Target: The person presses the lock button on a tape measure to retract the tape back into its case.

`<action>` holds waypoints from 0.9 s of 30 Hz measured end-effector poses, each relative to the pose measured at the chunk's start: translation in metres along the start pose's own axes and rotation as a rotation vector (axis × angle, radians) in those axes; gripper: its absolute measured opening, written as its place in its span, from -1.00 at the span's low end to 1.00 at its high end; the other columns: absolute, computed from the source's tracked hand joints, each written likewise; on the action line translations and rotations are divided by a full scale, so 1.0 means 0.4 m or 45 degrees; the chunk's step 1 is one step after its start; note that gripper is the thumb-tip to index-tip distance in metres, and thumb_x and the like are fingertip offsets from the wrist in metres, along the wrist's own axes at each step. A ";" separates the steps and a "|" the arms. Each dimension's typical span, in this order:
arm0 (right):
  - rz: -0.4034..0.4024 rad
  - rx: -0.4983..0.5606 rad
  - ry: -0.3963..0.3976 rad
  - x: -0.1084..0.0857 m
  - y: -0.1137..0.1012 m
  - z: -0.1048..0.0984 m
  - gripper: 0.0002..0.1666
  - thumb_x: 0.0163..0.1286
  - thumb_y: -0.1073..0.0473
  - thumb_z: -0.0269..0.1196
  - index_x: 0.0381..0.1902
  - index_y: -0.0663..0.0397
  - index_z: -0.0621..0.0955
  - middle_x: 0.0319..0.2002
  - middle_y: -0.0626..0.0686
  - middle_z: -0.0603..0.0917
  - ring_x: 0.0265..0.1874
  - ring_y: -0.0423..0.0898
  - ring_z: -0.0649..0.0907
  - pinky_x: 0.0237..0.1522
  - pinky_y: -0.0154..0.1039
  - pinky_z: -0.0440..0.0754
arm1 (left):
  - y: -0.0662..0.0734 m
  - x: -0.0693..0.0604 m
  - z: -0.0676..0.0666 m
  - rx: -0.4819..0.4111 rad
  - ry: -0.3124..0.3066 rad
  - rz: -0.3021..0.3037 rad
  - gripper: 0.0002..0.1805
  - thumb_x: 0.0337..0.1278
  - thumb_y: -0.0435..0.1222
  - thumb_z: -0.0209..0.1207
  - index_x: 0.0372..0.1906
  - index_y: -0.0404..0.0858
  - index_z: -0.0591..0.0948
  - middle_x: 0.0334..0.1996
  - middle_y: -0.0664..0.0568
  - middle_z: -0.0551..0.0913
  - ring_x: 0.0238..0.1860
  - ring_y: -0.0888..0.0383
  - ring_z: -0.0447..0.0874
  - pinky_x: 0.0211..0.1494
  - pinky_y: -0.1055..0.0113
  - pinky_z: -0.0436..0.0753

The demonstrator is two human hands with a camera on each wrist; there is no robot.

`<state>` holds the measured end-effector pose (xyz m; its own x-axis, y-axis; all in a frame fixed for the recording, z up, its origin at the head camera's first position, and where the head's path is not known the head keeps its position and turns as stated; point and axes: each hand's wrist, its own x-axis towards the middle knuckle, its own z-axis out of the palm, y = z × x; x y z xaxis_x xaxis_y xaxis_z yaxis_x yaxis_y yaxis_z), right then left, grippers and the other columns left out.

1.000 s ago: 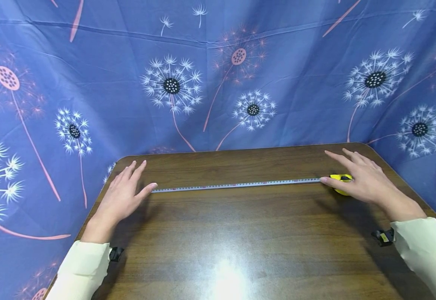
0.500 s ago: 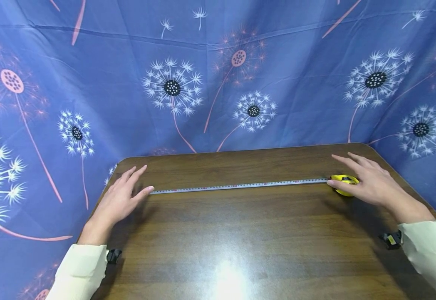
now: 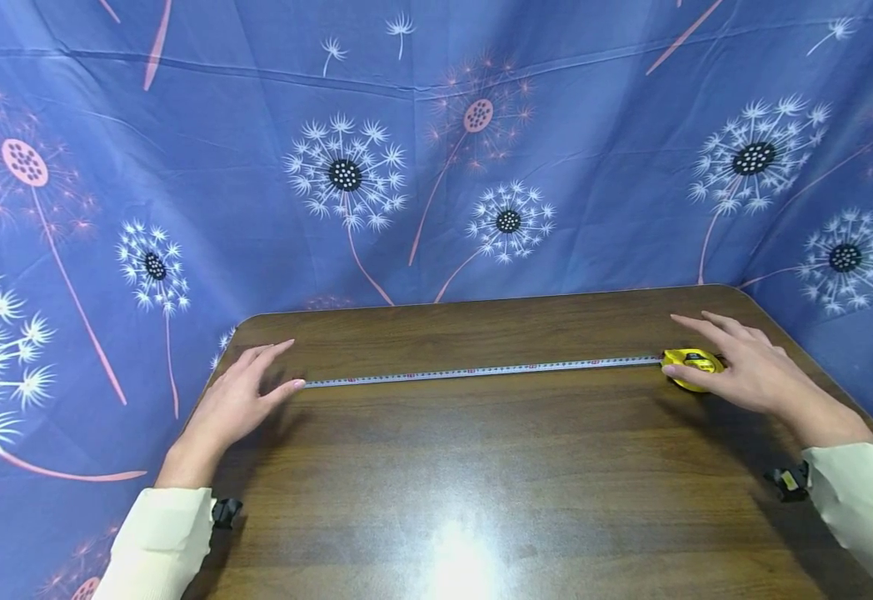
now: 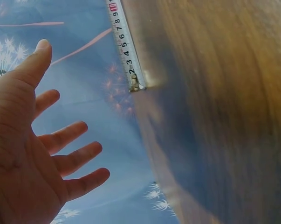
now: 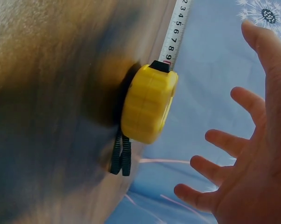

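Observation:
A yellow tape measure [image 3: 695, 358] [image 5: 148, 105] lies on the table toward the back right, its black strap beside it in the right wrist view. From it the blade [image 3: 481, 371] stretches left, ending in a metal hook [image 4: 134, 83]. My left hand [image 3: 230, 404] [image 4: 28, 140] is spread near the hook end, and the left wrist view shows a gap between them. With fingers spread, my right hand [image 3: 755, 371] [image 5: 252, 140] hovers by the case; the right wrist view shows it apart from the case. Neither hand holds anything.
The brown wooden table [image 3: 406, 467] has rounded back corners and a bright glare near its front. Blue cloth [image 3: 421, 167] with dandelion prints hangs behind it and along both sides.
My right hand has shifted slightly right, uncovering more of the case and blade end. My left hand has moved slightly left and down. The tape measure shows no clear movement on the table.

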<state>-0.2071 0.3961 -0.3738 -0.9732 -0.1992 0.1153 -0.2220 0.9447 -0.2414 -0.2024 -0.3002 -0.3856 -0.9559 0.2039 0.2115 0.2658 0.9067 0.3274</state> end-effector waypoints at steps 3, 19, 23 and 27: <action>-0.008 -0.003 0.002 0.001 0.008 0.007 0.06 0.35 -0.34 0.34 0.65 -0.21 0.16 0.50 0.42 0.19 0.23 0.68 0.25 -0.10 0.65 0.29 | -0.005 -0.001 0.003 -0.008 -0.015 -0.010 -0.20 0.38 0.13 0.24 0.58 -0.06 0.30 0.42 -0.28 0.36 0.35 -0.38 0.38 0.24 -0.41 0.37; -0.003 0.058 0.003 -0.004 0.028 0.038 0.04 0.31 -0.33 0.39 0.59 -0.09 0.27 0.45 0.39 0.30 0.21 0.68 0.29 -0.09 0.67 0.28 | -0.041 0.003 0.028 -0.010 -0.059 -0.034 -0.20 0.30 0.18 0.28 0.53 -0.04 0.38 0.38 -0.30 0.45 0.30 -0.41 0.45 0.16 -0.41 0.44; -0.005 0.080 -0.007 -0.004 0.034 0.043 0.04 0.31 -0.31 0.40 0.58 -0.04 0.28 0.43 0.42 0.31 0.21 0.65 0.32 -0.08 0.63 0.33 | -0.044 0.001 0.031 -0.006 -0.052 -0.019 -0.18 0.26 0.23 0.29 0.51 -0.04 0.41 0.34 -0.29 0.49 0.28 -0.40 0.47 0.15 -0.39 0.45; -0.016 0.140 -0.017 -0.005 0.044 0.048 0.04 0.31 -0.26 0.42 0.58 0.01 0.28 0.41 0.45 0.31 0.23 0.60 0.34 -0.04 0.56 0.36 | -0.045 0.003 0.034 -0.007 -0.056 -0.018 -0.18 0.23 0.22 0.31 0.50 -0.04 0.42 0.34 -0.28 0.51 0.29 -0.39 0.47 0.15 -0.40 0.45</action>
<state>-0.2102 0.4079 -0.3968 -0.9708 -0.2150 0.1067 -0.2389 0.9079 -0.3445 -0.2099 -0.3113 -0.4037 -0.9640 0.2075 0.1661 0.2531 0.9076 0.3349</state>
